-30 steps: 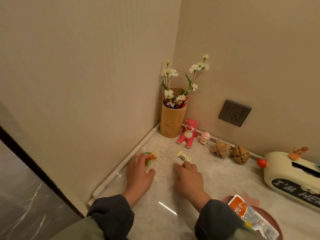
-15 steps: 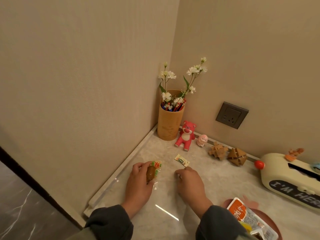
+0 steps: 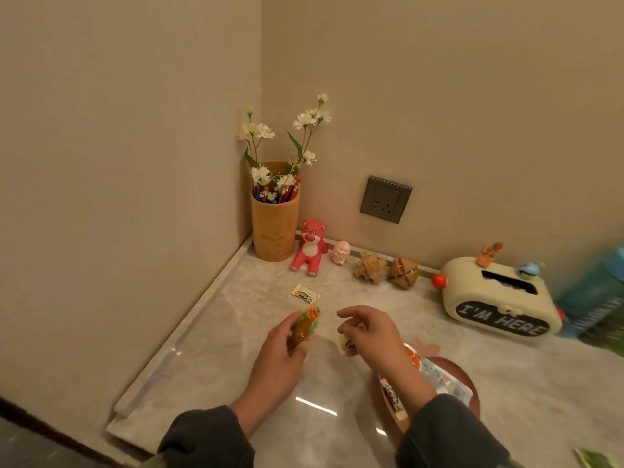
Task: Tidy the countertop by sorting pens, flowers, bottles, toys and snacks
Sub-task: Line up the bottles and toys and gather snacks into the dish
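Left hand [image 3: 280,359] is wrapped around a brown snack [image 3: 303,327] in a clear wrapper with a green and orange end, held above the marble countertop [image 3: 209,349]. Its long axis runs from lower left to upper right, colourful end pointing up and away toward the back wall. Right hand [image 3: 371,332] is just beside it, fingers pinched on a small pale packet [image 3: 345,342]; most of that one is hidden under the fingers so can't tell how it lies.

A second little white candy [image 3: 305,293] is lying flat on the counter past both hands, long axis slanting from upper left to lower right. Down under the right wrist there's a reddish plate [image 3: 471,383] with a couple of snack packs [image 3: 435,374] on it.

Back in the corner a bamboo cup [image 3: 275,228] holds pens [image 3: 287,192] and white flowers [image 3: 304,121]. Along the wall beside it: pink bear [image 3: 309,246], tiny pink figure [image 3: 341,252], two wooden puzzles [image 3: 386,266], then a cream tissue box [image 3: 499,298] reading I'M HERE
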A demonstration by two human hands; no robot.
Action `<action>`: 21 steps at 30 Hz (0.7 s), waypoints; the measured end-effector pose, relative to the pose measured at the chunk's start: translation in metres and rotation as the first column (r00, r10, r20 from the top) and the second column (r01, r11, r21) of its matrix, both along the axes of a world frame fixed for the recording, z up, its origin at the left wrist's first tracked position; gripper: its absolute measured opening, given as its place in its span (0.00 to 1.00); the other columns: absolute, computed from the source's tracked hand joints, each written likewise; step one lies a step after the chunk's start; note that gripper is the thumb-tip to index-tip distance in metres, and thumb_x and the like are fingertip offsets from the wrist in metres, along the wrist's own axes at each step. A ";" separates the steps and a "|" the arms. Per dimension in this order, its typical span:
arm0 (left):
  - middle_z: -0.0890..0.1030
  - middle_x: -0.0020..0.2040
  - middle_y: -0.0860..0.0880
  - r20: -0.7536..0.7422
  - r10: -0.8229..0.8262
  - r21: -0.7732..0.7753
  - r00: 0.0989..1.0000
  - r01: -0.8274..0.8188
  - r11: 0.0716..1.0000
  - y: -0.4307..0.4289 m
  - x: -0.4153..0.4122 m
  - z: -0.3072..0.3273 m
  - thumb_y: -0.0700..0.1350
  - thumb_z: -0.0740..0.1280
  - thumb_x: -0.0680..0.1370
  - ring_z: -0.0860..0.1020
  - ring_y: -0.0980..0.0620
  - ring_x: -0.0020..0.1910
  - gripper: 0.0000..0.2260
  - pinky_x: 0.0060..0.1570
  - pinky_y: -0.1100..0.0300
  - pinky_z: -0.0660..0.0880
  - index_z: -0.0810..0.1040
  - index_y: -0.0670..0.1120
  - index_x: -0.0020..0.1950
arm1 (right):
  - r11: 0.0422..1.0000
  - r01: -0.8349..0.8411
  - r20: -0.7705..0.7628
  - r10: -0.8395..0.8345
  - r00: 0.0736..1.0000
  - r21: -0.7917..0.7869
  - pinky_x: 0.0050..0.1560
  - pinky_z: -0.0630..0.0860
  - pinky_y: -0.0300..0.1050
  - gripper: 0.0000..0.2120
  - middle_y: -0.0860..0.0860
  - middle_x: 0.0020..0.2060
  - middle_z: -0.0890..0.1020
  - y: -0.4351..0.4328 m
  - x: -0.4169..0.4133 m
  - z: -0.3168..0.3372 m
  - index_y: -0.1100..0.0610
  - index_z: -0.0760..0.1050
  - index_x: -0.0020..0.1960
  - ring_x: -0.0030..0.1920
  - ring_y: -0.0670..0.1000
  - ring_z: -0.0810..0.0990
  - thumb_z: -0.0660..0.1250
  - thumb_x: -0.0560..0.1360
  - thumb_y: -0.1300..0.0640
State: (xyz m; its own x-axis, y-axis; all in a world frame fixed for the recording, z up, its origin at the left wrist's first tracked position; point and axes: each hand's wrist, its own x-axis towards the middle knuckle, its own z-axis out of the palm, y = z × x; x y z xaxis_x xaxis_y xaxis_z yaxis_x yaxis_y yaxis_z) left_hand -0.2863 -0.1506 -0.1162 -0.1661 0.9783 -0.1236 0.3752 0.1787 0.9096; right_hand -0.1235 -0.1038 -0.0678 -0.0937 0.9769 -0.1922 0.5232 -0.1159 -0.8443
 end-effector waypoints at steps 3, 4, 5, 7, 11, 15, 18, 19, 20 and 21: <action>0.69 0.66 0.57 0.063 -0.038 0.043 0.997 0.035 0.998 -0.005 0.026 0.006 0.44 0.68 0.77 0.71 0.62 0.59 0.23 0.53 0.73 0.69 0.68 0.58 0.70 | 0.988 0.149 -0.121 -0.143 0.982 0.043 0.38 0.82 0.41 0.17 0.53 0.47 0.82 -0.021 0.030 0.009 0.52 0.79 0.53 0.40 0.51 0.83 0.63 0.75 0.71; 0.70 0.65 0.58 0.081 -0.056 0.049 0.995 0.052 0.997 -0.007 0.035 0.009 0.43 0.69 0.77 0.71 0.63 0.57 0.23 0.48 0.75 0.70 0.69 0.59 0.69 | 0.981 0.185 -0.120 -0.178 0.977 0.052 0.37 0.81 0.39 0.17 0.51 0.47 0.82 -0.029 0.040 0.010 0.51 0.79 0.54 0.41 0.49 0.83 0.63 0.75 0.70; 0.70 0.63 0.58 0.102 -0.073 0.061 0.992 0.067 0.996 -0.010 0.044 0.011 0.42 0.69 0.76 0.72 0.63 0.55 0.23 0.45 0.76 0.71 0.70 0.59 0.68 | 0.974 0.220 -0.111 -0.213 0.971 0.058 0.37 0.80 0.37 0.18 0.49 0.47 0.81 -0.036 0.051 0.011 0.49 0.79 0.54 0.42 0.48 0.83 0.64 0.75 0.70; 0.70 0.61 0.59 0.137 -0.097 0.077 0.986 0.087 0.993 -0.016 0.063 0.013 0.43 0.70 0.76 0.72 0.62 0.55 0.22 0.45 0.74 0.72 0.71 0.59 0.66 | 0.956 0.285 -0.089 -0.279 0.956 0.063 0.38 0.79 0.36 0.19 0.45 0.46 0.80 -0.048 0.072 0.011 0.44 0.79 0.52 0.45 0.45 0.81 0.67 0.74 0.68; 0.66 0.59 0.63 0.137 -0.159 0.063 0.978 0.152 0.986 -0.032 0.100 0.015 0.44 0.69 0.76 0.72 0.63 0.56 0.22 0.50 0.68 0.76 0.68 0.63 0.64 | 0.912 0.407 -0.148 -0.395 0.907 0.058 0.46 0.81 0.41 0.17 0.45 0.44 0.83 -0.067 0.105 0.004 0.46 0.81 0.48 0.47 0.45 0.82 0.70 0.71 0.68; 0.63 0.61 0.59 0.044 -0.160 0.042 0.986 0.158 0.986 -0.043 0.129 0.010 0.44 0.70 0.75 0.72 0.58 0.59 0.24 0.60 0.60 0.76 0.67 0.65 0.64 | 0.860 0.504 -0.211 -0.480 0.852 0.080 0.40 0.79 0.36 0.15 0.46 0.40 0.84 -0.084 0.121 -0.002 0.48 0.82 0.45 0.42 0.44 0.83 0.73 0.68 0.68; 0.61 0.61 0.60 -0.061 -0.136 0.065 0.989 0.140 0.988 -0.044 0.144 0.005 0.48 0.71 0.74 0.71 0.56 0.61 0.24 0.61 0.58 0.75 0.67 0.63 0.65 | 0.820 0.564 -0.277 -0.523 0.806 0.092 0.35 0.77 0.33 0.15 0.47 0.39 0.83 -0.089 0.128 -0.007 0.50 0.81 0.43 0.39 0.46 0.83 0.72 0.68 0.70; 0.61 0.62 0.59 -0.104 -0.127 0.068 0.986 0.135 0.989 -0.044 0.148 0.004 0.50 0.71 0.74 0.71 0.55 0.61 0.23 0.62 0.58 0.75 0.67 0.62 0.66 | 0.816 0.570 -0.287 -0.526 0.801 0.096 0.34 0.77 0.33 0.14 0.48 0.39 0.82 -0.090 0.130 -0.009 0.51 0.80 0.43 0.39 0.47 0.83 0.72 0.69 0.70; 0.60 0.63 0.58 -0.153 -0.117 0.070 0.981 0.129 0.989 -0.045 0.152 0.004 0.52 0.71 0.74 0.71 0.54 0.61 0.23 0.62 0.57 0.74 0.66 0.60 0.66 | 0.816 0.569 -0.288 -0.525 0.801 0.097 0.34 0.77 0.33 0.14 0.49 0.39 0.82 -0.090 0.132 -0.011 0.51 0.80 0.43 0.39 0.48 0.83 0.71 0.69 0.70; 0.60 0.64 0.57 -0.211 -0.108 0.068 0.972 0.125 0.990 -0.045 0.156 0.003 0.54 0.70 0.74 0.71 0.53 0.61 0.23 0.63 0.57 0.73 0.66 0.60 0.66 | 0.821 0.563 -0.287 -0.519 0.805 0.093 0.34 0.77 0.33 0.13 0.49 0.38 0.82 -0.089 0.133 -0.013 0.52 0.80 0.43 0.38 0.47 0.83 0.71 0.69 0.70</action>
